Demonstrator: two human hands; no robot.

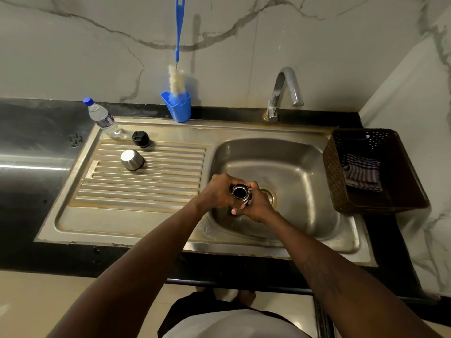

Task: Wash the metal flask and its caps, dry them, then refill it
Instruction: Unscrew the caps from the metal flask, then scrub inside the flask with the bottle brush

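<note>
I am gripping the open metal flask (240, 191) over the left side of the sink (292, 167), left hand (217, 191) and right hand (257, 203) both curling round it, with steel cap (131, 160) and black cap (141, 139) resting near the far edge of the drainboard (146, 191).

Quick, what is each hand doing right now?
Left hand: fingers curled round the open metal flask, over the sink basin.
Right hand: grips the same flask.

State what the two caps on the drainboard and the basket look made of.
Silver cap: likely brushed steel, bright reflective sheen. Black cap: probably plastic, dull moulded top. Basket: apparently brown plastic, perforated weave-pattern walls.
</note>
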